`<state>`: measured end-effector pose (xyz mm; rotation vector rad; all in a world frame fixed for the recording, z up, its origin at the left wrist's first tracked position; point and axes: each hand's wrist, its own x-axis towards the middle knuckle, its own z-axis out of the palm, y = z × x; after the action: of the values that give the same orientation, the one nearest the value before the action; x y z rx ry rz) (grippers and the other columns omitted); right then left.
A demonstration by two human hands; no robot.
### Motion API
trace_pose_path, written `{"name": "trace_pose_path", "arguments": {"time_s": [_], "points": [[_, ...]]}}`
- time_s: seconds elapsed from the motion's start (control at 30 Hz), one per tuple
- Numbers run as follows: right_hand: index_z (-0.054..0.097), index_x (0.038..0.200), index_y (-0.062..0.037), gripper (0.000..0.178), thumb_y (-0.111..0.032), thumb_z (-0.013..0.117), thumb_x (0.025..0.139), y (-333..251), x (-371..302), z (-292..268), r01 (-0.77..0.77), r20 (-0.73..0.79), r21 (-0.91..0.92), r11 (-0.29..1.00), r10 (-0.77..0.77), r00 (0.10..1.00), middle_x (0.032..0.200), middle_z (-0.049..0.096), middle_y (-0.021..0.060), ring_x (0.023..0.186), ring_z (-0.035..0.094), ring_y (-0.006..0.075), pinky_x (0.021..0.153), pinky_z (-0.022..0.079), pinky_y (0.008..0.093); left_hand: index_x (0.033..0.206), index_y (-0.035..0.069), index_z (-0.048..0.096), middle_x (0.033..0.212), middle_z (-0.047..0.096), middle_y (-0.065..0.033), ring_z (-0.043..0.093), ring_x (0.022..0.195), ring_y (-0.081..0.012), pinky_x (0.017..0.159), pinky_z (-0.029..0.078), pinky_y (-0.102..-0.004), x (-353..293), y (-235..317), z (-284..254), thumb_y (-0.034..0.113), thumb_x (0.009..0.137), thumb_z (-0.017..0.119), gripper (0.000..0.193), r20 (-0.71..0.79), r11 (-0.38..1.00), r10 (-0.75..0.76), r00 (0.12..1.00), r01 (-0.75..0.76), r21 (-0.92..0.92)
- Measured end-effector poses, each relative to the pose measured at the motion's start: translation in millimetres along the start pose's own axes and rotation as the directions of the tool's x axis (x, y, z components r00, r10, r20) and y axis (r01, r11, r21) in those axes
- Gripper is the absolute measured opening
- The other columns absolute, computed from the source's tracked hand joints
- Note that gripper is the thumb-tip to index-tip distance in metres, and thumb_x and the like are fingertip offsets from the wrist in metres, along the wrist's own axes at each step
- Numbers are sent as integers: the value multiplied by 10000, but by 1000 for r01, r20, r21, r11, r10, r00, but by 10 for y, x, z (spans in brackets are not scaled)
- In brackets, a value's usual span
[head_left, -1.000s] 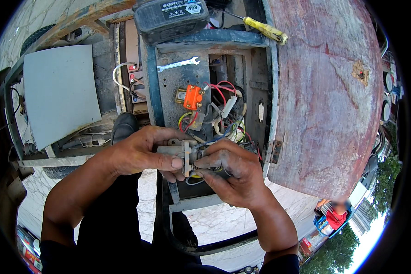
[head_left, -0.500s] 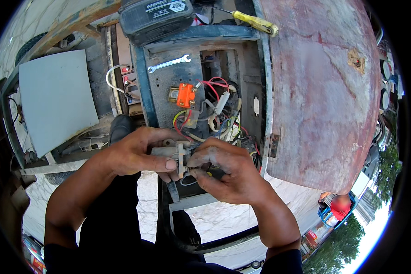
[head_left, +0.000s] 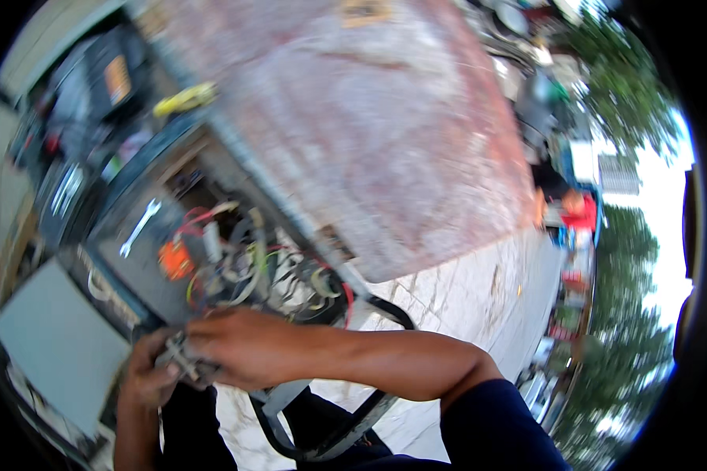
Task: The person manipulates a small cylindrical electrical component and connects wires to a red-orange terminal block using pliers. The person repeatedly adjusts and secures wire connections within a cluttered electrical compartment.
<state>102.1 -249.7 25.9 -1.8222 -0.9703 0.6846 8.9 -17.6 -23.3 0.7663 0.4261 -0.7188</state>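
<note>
My left hand (head_left: 151, 370) and my right hand (head_left: 243, 345) are together at the lower left, both closed around a small grey metal part (head_left: 182, 357) with a flange-like plate. The fingers cover much of it, and motion blurs its details. Just beyond the hands, loose wires (head_left: 247, 267) in several colours spill across an open metal compartment. An orange block (head_left: 176, 260) with terminals lies beside them. Farther left, an open-ended wrench (head_left: 140, 228) rests on the compartment's flat metal plate (head_left: 118, 216).
A large worn reddish lid (head_left: 369, 149) extends beyond the compartment. At its left edge lies a yellow-handled screwdriver (head_left: 185, 100), near a black battery pack (head_left: 122, 74). A grey panel (head_left: 59, 345) is at the left. A person in red (head_left: 580, 212) is far off right.
The view has swung right and tilted, so the compartment and lid appear rotated and farther left. Both hands have shifted left in the picture, still holding the grey part.
</note>
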Motion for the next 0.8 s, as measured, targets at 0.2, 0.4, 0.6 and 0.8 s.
{"name": "trace_pose_path", "arguments": {"time_s": [0.2,0.4,0.6,0.8], "points": [[661,915,28,237,-79,727,714,18,26,22,-32,58,-43,999,34,998,947,664,201,906,682,450,759,563,517,1302,-128,524,983,721,-197,766,823,-301,641,691,-432,-43,-96,77,274,755,854,755,-150,997,80,985,-79,10],[691,700,56,193,-94,733,586,56,144,-7,-117,14,60,991,117,993,748,678,276,758,686,470,639,540,514,1319,37,570,1139,707,-167,744,951,-363,766,639,-450,-99,105,-352,304,953,745,486,-55,992,-23,998,29,121],[737,740,16,181,-100,734,601,102,211,-44,-84,-36,7,996,84,996,771,704,246,760,710,431,661,543,497,1322,69,577,1037,703,-95,727,1001,-339,858,616,-506,6,455,96,266,935,747,466,-69,965,-119,990,132,225],[737,775,64,215,-62,744,601,63,171,-133,3,-57,-35,999,-5,998,802,719,260,801,724,440,686,572,509,1081,141,617,828,583,3,642,841,-235,871,558,-488,65,482,-276,298,866,778,311,-119,976,-136,984,154,155]]}}
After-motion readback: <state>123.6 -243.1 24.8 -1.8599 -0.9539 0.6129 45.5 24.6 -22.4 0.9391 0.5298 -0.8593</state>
